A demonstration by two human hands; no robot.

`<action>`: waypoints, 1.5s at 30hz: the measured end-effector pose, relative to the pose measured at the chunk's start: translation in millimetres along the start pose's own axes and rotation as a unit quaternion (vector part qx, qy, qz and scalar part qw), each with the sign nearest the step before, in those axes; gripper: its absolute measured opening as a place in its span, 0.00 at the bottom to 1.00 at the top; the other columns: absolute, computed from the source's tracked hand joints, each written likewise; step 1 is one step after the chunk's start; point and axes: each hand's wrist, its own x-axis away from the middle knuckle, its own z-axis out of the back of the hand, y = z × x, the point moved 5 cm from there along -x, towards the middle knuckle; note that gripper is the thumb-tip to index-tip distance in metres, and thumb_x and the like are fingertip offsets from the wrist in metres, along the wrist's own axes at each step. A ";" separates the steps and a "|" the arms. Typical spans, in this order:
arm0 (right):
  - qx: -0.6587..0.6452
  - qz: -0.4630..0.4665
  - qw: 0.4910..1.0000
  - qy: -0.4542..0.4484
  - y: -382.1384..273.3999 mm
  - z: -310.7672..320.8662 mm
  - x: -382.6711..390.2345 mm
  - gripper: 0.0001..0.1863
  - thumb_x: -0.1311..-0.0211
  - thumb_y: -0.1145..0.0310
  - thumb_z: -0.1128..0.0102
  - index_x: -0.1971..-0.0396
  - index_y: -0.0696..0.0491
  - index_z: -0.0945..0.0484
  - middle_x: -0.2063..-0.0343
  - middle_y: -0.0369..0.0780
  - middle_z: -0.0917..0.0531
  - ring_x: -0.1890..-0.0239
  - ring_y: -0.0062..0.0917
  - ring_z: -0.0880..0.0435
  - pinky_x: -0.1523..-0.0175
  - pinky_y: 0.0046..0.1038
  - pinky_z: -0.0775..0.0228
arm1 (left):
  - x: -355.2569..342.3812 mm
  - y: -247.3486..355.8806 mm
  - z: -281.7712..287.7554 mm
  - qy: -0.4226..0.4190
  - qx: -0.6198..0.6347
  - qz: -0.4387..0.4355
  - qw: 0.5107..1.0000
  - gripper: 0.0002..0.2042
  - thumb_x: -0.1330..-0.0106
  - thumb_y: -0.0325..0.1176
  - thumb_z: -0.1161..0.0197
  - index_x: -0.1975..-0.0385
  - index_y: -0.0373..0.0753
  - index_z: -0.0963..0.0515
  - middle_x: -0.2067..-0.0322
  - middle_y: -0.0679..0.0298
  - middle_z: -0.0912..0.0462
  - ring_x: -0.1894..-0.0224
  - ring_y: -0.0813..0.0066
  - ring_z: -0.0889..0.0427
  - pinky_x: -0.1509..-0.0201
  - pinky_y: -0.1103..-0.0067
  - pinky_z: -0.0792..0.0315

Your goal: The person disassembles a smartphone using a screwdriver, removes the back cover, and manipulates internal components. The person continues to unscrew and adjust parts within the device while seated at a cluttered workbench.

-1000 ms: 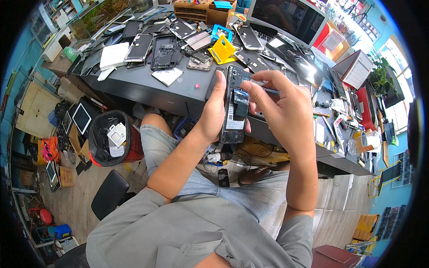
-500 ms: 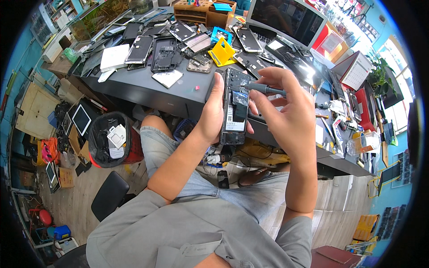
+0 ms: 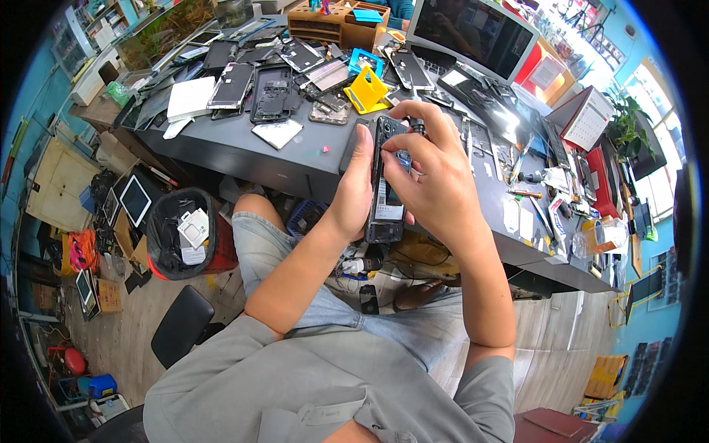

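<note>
My left hand [image 3: 356,188] grips an opened black phone [image 3: 385,199] upright by its left edge, its insides facing me. My right hand [image 3: 436,173] is wrapped over the phone's right side and pinches a thin dark screwdriver [image 3: 416,122] near the phone's top, its tip hidden by my fingers. Both hands are raised above my lap, in front of the dark grey workbench [image 3: 244,151].
The bench carries several dismantled phones [image 3: 272,92], a yellow stand [image 3: 367,90], a white sheet [image 3: 190,97], a laptop [image 3: 473,33] and small tools at the right. A black bin with a red base [image 3: 185,232] and a black stool [image 3: 181,325] stand at my left.
My right hand has shifted up the phone toward its top end, fingers now pinching the screwdriver there. My left hand still holds the phone steady.
</note>
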 end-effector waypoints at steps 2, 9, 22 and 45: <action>0.007 0.003 1.000 -0.001 -0.9 -0.7 -2.0 0.07 0.43 0.81 0.25 0.65 0.61 0.13 0.42 0.47 0.17 0.45 0.47 0.18 0.38 0.44 0.21 | 0.6 2.0 -0.1 0.000 -0.013 -0.008 1.000 0.42 0.12 0.72 0.77 0.37 0.40 0.24 0.56 0.60 0.16 0.64 0.68 0.09 0.69 0.73 0.10; 0.043 -0.030 0.997 -0.053 -6.9 0.8 -9.6 0.05 0.41 0.78 0.25 0.66 0.60 0.13 0.40 0.43 0.16 0.36 0.44 0.17 0.32 0.42 0.22 | 1.6 -0.3 3.0 -0.011 -0.059 -0.005 0.998 0.43 0.12 0.73 0.76 0.36 0.39 0.25 0.57 0.59 0.15 0.68 0.70 0.09 0.70 0.75 0.12; 0.055 0.027 0.991 -0.121 -7.7 3.0 -22.9 0.06 0.44 0.77 0.27 0.68 0.60 0.16 0.40 0.43 0.17 0.40 0.44 0.18 0.33 0.43 0.22 | 0.8 -6.6 4.5 -0.052 0.023 0.025 0.998 0.43 0.13 0.73 0.76 0.34 0.38 0.28 0.62 0.57 0.14 0.72 0.70 0.09 0.71 0.76 0.12; 0.072 0.076 0.978 -0.183 -2.3 -7.3 -35.6 0.05 0.42 0.76 0.30 0.68 0.62 0.14 0.41 0.41 0.17 0.40 0.40 0.20 0.34 0.40 0.20 | -2.9 -11.8 12.4 -0.056 0.095 0.041 0.993 0.42 0.12 0.72 0.71 0.33 0.37 0.26 0.62 0.50 0.08 0.72 0.57 0.06 0.70 0.68 0.09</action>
